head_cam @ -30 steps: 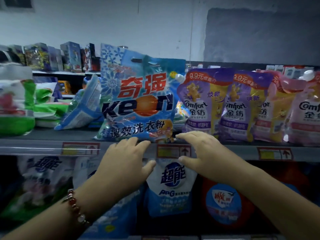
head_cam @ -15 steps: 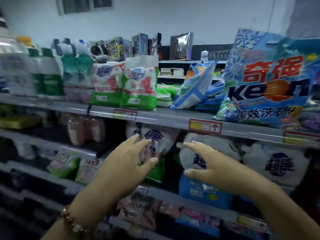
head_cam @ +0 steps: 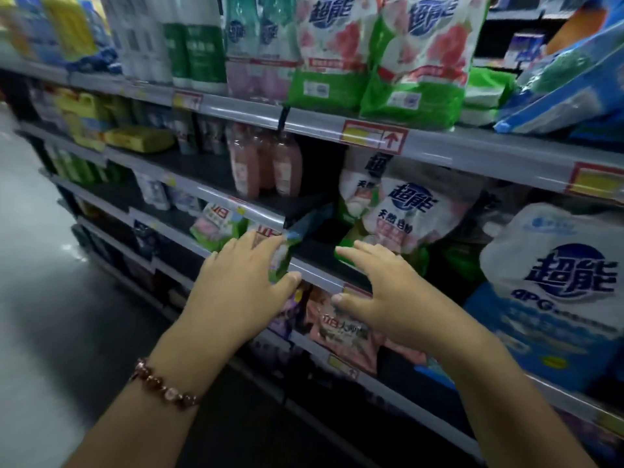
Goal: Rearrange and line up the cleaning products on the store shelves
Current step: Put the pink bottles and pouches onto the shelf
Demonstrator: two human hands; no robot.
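Both hands are stretched toward the middle shelf, and nothing is held yet.

The left hand (head_cam: 243, 282) is spread with straight fingers over a small green-and-white pouch (head_cam: 282, 255) that is tilted at the shelf edge (head_cam: 317, 276); whether it is touched cannot be told. The right hand (head_cam: 381, 292) is held flat and empty, with a green-and-white detergent bag (head_cam: 405, 217) just beyond its fingertips. Above the hands, two green detergent bags (head_cam: 381, 59) are stood upright side by side, while a blue bag (head_cam: 567, 79) up and to the right is left leaning, so the work is judged as partly done. Grey metal shelves with price strips are seen, and a pale aisle floor (head_cam: 50, 298) to the left of the left hand.
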